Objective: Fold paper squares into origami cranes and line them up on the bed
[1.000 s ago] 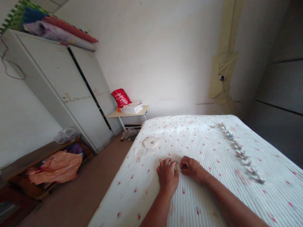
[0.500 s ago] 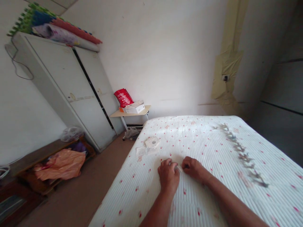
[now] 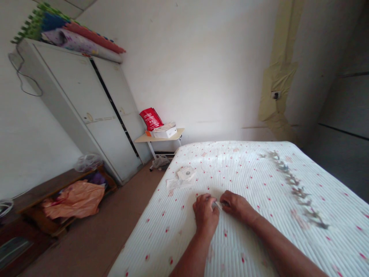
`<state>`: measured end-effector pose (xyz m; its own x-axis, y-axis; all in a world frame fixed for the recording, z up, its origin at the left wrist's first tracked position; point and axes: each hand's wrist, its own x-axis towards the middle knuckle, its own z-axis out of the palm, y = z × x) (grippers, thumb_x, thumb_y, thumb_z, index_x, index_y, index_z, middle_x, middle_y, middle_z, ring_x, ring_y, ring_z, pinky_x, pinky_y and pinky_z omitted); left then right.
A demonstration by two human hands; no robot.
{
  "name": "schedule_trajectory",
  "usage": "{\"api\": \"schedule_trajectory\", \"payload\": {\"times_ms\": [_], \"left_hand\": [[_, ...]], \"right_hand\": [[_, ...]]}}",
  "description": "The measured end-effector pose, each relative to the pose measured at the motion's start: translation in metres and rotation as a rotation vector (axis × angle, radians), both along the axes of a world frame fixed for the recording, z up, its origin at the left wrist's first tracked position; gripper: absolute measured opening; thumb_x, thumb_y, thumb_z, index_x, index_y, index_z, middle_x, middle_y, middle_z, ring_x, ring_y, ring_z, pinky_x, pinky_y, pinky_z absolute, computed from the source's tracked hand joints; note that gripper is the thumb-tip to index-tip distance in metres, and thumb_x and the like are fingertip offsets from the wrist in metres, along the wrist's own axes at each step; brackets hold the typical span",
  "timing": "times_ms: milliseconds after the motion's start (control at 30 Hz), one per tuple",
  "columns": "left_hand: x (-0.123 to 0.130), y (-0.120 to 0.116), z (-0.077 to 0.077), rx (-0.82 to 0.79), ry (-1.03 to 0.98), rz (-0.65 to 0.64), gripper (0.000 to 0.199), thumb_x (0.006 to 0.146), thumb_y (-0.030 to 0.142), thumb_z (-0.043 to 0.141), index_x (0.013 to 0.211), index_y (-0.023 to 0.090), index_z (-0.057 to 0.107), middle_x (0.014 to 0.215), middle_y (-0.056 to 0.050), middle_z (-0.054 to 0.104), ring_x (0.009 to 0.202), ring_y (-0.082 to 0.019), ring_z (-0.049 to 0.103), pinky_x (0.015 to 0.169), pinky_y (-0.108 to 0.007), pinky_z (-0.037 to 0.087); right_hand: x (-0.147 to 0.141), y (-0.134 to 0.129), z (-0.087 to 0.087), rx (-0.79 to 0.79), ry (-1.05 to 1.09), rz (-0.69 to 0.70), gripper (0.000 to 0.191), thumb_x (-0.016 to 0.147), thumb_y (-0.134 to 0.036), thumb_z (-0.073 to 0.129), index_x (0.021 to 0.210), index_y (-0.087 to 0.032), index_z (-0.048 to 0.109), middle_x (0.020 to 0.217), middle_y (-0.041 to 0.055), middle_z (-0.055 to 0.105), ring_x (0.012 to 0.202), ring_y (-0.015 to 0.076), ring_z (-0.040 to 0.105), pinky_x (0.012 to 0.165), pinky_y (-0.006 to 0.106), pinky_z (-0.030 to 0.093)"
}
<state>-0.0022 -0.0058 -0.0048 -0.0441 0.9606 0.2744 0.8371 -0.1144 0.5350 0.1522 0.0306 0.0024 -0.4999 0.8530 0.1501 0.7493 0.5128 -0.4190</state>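
On the bed's patterned cover, my left hand point(image 3: 205, 214) curls its fingers round a small pale piece of folded paper point(image 3: 218, 205). My right hand point(image 3: 235, 204) is closed, its thumb and fingertips pinching the other end of that piece. Most of the paper is hidden by the fingers. Ahead and to the left lie a whitish stack of paper squares point(image 3: 186, 173) with a dark round mark and some printed sheets point(image 3: 174, 184). Off to the right runs a slanting row of several small grey-brown figures point(image 3: 299, 191), which look like folded paper; they are blurred.
The bed point(image 3: 239, 246) has a white ribbed cover with red dots. Behind its left corner, a small table point(image 3: 141, 138) carries a red bag point(image 3: 151, 118) and a white box point(image 3: 165, 133). A grey cabinet point(image 3: 72, 100) and a low wooden bench with an orange cloth point(image 3: 76, 200) stand left.
My right hand has shifted slightly left, closer to my left hand, at the small paper. The rest of the scene is the same apart from a slight camera shift.
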Motion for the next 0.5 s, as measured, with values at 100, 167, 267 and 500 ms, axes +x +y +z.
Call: {"api": "schedule_trajectory", "payload": {"times_ms": [100, 167, 267, 500], "left_hand": [[-0.0011, 0.0008, -0.0017, 0.025, -0.025, 0.002, 0.029, 0.067, 0.013, 0.055, 0.091, 0.025, 0.066, 0.106, -0.002, 0.062, 0.107, -0.020, 0.048, 0.092, -0.036, 0.034], [-0.0016, 0.0011, -0.0021, 0.034, -0.042, 0.000, 0.029, 0.067, 0.012, 0.056, 0.091, 0.025, 0.066, 0.103, -0.002, 0.063, 0.104, -0.020, 0.050, 0.091, -0.035, 0.035], [-0.0017, 0.0011, -0.0012, 0.028, -0.063, -0.012, 0.030, 0.066, 0.012, 0.056, 0.092, 0.024, 0.065, 0.099, -0.001, 0.064, 0.101, -0.019, 0.051, 0.091, -0.035, 0.035], [-0.0016, -0.0001, 0.0024, 0.018, -0.058, -0.015, 0.032, 0.065, 0.011, 0.056, 0.094, 0.023, 0.065, 0.096, -0.002, 0.066, 0.098, -0.019, 0.054, 0.091, -0.034, 0.036]], "right_hand": [[-0.0023, -0.0034, 0.0061, 0.038, -0.070, 0.007, 0.014, 0.075, -0.016, 0.048, 0.080, -0.018, 0.061, 0.084, 0.0029, 0.059, 0.074, 0.0130, 0.057, 0.061, 0.021, 0.037], [-0.0043, -0.0053, 0.0089, 0.072, -0.111, 0.001, 0.015, 0.078, -0.016, 0.046, 0.080, -0.018, 0.062, 0.083, 0.0034, 0.060, 0.073, 0.0132, 0.058, 0.060, 0.021, 0.037], [-0.0066, -0.0072, 0.0107, 0.111, -0.154, -0.018, 0.019, 0.082, -0.017, 0.043, 0.080, -0.017, 0.062, 0.082, 0.0042, 0.061, 0.072, 0.0133, 0.059, 0.060, 0.021, 0.038], [-0.0068, -0.0079, 0.0091, 0.152, -0.201, -0.007, 0.015, 0.082, -0.023, 0.048, 0.078, -0.018, 0.061, 0.081, 0.0035, 0.061, 0.073, 0.0136, 0.060, 0.059, 0.021, 0.038]]}}
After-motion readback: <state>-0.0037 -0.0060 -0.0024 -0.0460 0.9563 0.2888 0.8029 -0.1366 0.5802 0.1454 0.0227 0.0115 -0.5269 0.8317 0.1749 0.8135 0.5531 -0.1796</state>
